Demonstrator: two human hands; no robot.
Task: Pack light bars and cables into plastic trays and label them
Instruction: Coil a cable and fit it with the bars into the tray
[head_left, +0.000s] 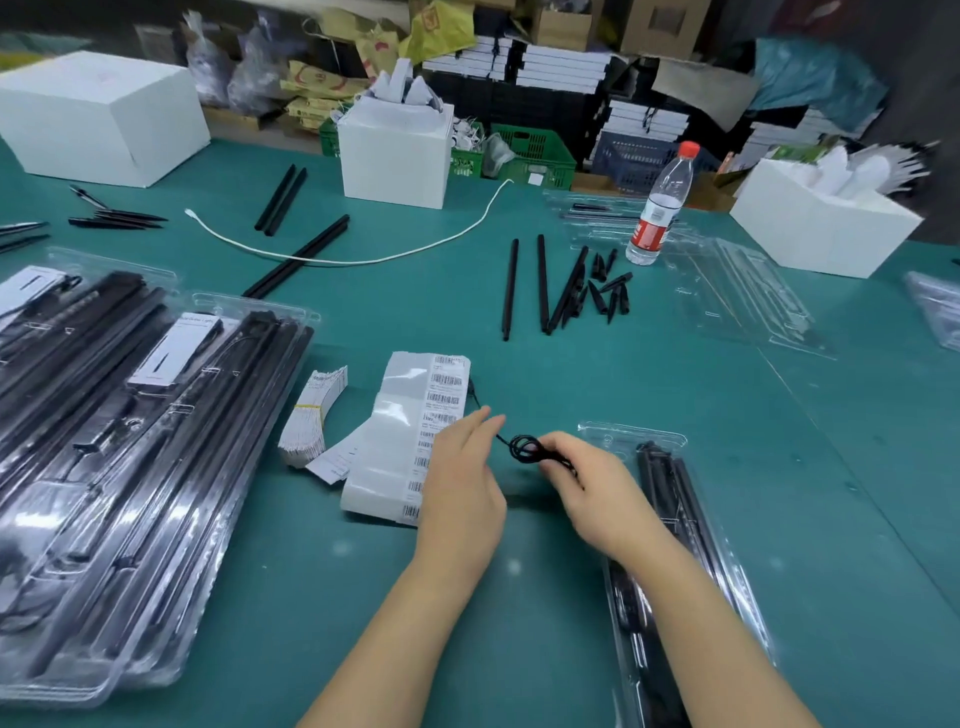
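Black cable (524, 448), partly coiled, is hanging above the green desk (519, 597) between both hands. Right hand (587, 486) fingers are pinching the coil; left hand (462, 478) fingers are lying extended, touching the strand. Plastic tray (727, 551) is lying just right, holding light bars (657, 478).

— Where did the one view sit?
— On the person's head, looking forward and down across the green table (675, 395).
— How near?
— Close: the left hand (462, 483) and right hand (592, 488) filled the lower middle, while the white boxes (98, 117) lay far off at the top.
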